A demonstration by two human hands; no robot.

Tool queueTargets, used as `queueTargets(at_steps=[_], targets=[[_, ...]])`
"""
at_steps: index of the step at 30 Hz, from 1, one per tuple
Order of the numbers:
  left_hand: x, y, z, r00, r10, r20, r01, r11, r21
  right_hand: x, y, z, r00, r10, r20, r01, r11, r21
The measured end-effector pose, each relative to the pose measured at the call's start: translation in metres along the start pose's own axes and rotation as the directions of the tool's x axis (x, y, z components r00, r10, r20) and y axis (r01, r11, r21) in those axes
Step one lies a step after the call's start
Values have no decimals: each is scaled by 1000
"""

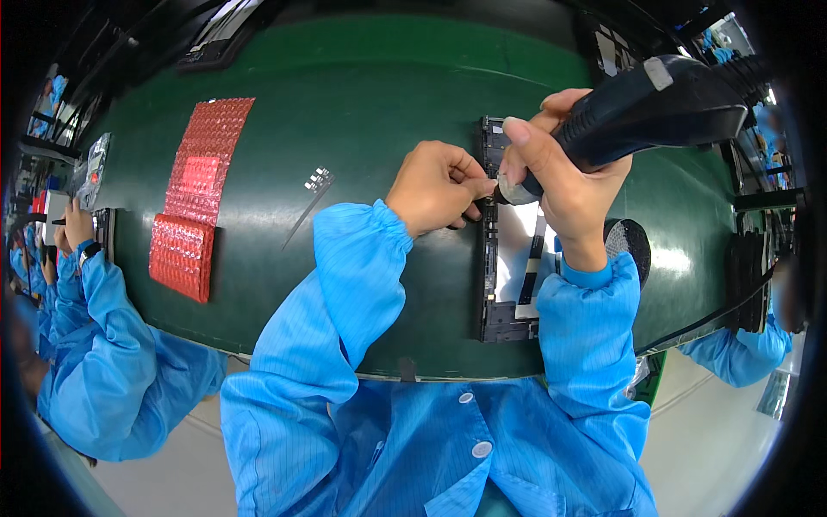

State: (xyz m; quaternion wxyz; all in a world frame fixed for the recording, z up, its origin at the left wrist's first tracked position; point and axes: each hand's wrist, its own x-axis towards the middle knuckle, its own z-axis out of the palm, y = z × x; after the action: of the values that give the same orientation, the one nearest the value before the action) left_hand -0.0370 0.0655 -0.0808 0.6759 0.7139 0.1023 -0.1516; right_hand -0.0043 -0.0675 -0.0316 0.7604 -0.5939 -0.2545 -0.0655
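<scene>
My right hand [560, 181] grips a black electric screwdriver [655, 108], its tip pointing down at the left edge of an opened flat device [508, 276] with a black frame and silver inner plate, lying on the green belt. My left hand [439, 185] rests at the device's left edge right beside the tip, fingers pinched together on something too small to make out. Both arms wear blue sleeves.
Red bubble-wrap sheets [194, 194] lie on the green belt [345, 95] at left, with a small metal piece [317, 181] nearby. A black round dish [629, 241] sits right of the device. Blue-sleeved co-workers work at far left [95, 284] and far right [741, 349].
</scene>
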Motion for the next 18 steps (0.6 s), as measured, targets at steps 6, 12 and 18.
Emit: queueTargets(at_steps=[6,12,18], targets=[[2,-5,-1,1000,30,8,-30,999,-25,-6,2,4,995,-77,62,82,994,-77],[-4,-13,2,995,94,-28,-97,990,-107,-6,2,3,998,-59,12,60,998,-28],[-29,-33,1,884,467,-16,-467,883,-55,-5,-12,1,997,-75,7,74,995,60]])
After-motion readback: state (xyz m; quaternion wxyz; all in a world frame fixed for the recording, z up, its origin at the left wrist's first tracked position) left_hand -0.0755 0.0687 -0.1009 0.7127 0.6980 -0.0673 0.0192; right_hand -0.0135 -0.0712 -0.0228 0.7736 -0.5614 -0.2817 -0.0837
